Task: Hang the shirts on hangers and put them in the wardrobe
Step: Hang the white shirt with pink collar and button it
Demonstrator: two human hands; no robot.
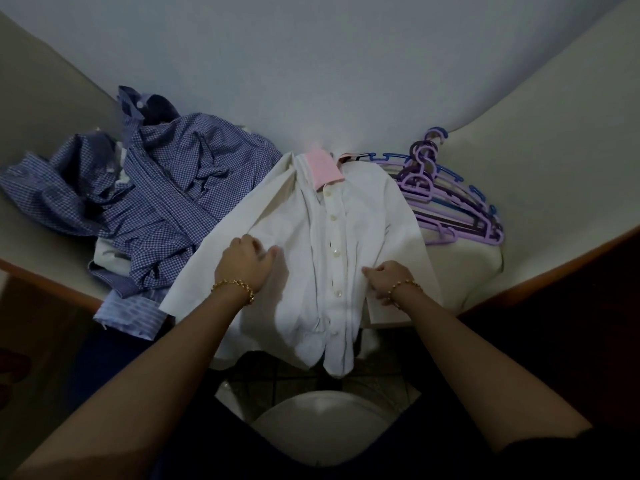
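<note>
Cream table holds white shirt; grey wall behind; tiled floor beneath.

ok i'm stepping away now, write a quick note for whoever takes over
Left hand and right hand each grip the white shirt, spread front-up on the table, hem hanging off the near edge.
Blue checked shirts are heaped to its left; plastic hangers are stacked to its right.
Done: no shirt visibly on a hanger.
Left: hang every shirt, then the wardrobe, not in view.
</note>
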